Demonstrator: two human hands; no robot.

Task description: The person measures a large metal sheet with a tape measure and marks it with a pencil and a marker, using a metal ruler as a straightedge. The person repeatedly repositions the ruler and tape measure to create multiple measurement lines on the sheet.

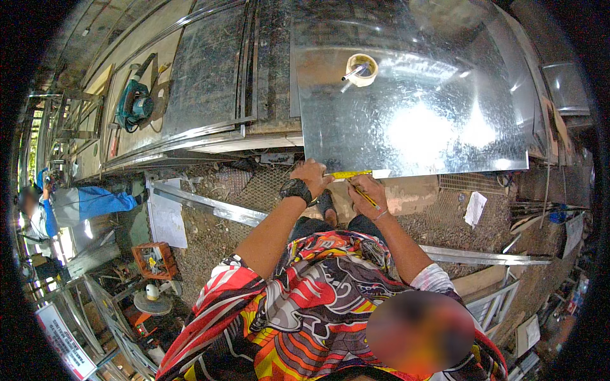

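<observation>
A large shiny metal sheet (356,133) lies on the bench, its near edge facing me. Along that edge stretches a yellow tape measure (351,174). At its left end my left hand (311,176), with a dark wristwatch, is closed on the tape at the sheet's near left corner. My right hand (367,193) pinches a yellow pencil (366,197), its tip close to the tape and the sheet edge. Farther back on the sheet stands a roll of masking tape (361,70) with pen-like items in its middle.
A teal power saw (134,105) rests on the bench at the left. Long metal strips (210,203) lie low on both sides of me. An orange crate (154,260) stands on the gravelly ground. At far left is another person (82,206) in blue trousers.
</observation>
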